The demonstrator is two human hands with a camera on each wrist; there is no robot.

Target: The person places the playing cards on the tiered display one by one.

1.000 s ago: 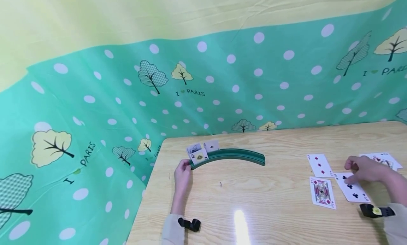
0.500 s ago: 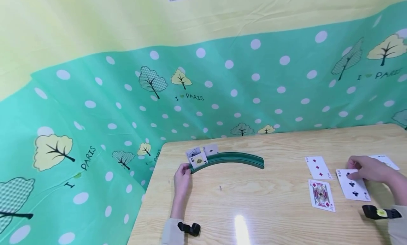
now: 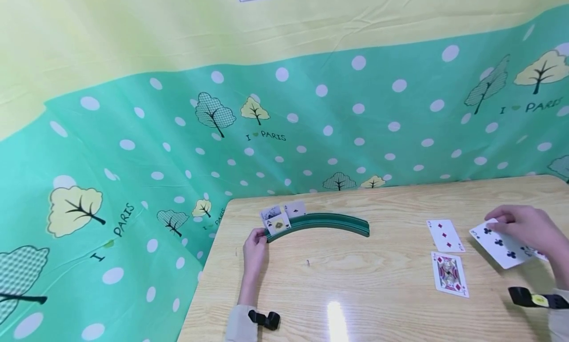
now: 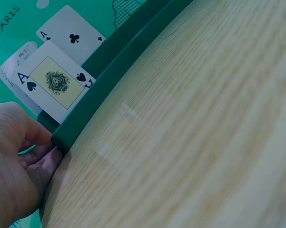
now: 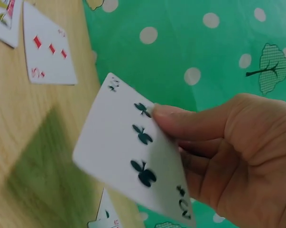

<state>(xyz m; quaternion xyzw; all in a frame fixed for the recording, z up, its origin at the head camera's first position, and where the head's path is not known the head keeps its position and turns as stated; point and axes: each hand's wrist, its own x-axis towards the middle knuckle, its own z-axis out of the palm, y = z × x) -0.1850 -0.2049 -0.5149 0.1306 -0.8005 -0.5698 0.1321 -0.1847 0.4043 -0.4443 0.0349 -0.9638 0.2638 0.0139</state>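
My left hand (image 3: pixel 254 255) pinches the left end of a curved green card holder (image 3: pixel 331 217) between thumb and fingers. In its slots stand an ace of spades (image 4: pixel 57 81) in front, with an ace of clubs (image 4: pixel 72 40) and a joker (image 4: pixel 9 71) behind. Over at the right, my right hand (image 3: pixel 529 228) pinches a three of clubs (image 5: pixel 114 142) by its edge, thumb on the face. That card is tilted and off the table, its shadow falling on the wood below.
Left of the right hand, a three of diamonds (image 3: pixel 446 235) and a jack of diamonds (image 3: pixel 450 274) lie face up on the wooden table (image 3: pixel 378 292). Another card (image 5: pixel 105 213) lies partly hidden under the held one. A dotted green curtain (image 3: pixel 311 134) hangs behind the table.
The right hand has lifted the three of clubs off the table and tilted it. The left hand has kept its grip on the card holder.
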